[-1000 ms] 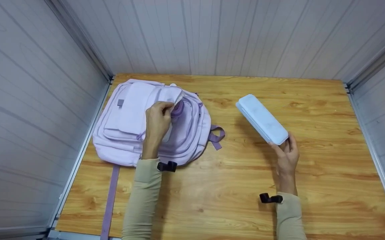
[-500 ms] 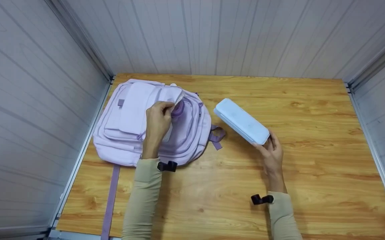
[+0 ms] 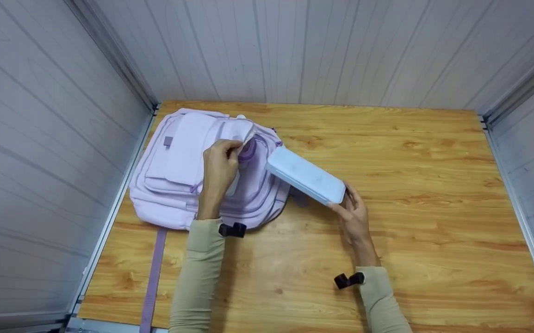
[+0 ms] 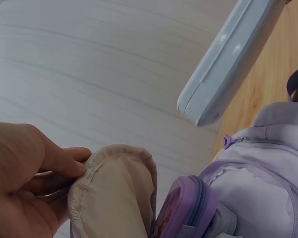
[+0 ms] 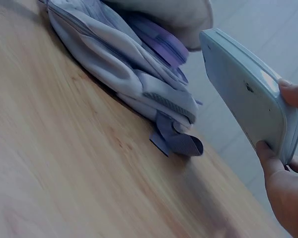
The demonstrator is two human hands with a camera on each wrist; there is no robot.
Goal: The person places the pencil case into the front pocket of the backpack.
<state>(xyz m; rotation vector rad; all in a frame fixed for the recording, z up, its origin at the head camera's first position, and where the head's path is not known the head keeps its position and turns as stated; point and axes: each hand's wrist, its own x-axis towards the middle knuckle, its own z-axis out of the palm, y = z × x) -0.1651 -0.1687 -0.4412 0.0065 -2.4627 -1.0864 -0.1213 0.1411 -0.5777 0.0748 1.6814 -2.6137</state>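
Observation:
A light purple backpack (image 3: 183,152) lies on the table at the left, its compartment held open. My left hand (image 3: 220,166) pinches the edge of its raised flap, whose cream lining (image 4: 116,193) shows in the left wrist view. Inside the opening sit a purple zip case (image 4: 186,206) and, beside it, a grey-blue item (image 4: 223,218), partly hidden. My right hand (image 3: 355,215) grips one end of a long light blue pencil case (image 3: 306,175), thumb and fingers on opposite sides. In the head view, the case's far end overlaps the backpack's right side.
The wooden table (image 3: 433,208) has pale panel walls at the back (image 3: 332,51), left and right. A purple strap (image 3: 153,282) runs from the backpack toward the front edge. A strap loop (image 5: 181,141) sticks out at the bag's end.
My right hand has carried the pencil case left, from over the table to the backpack's right side, and the case has turned flatter. The left hand keeps its pinch on the flap.

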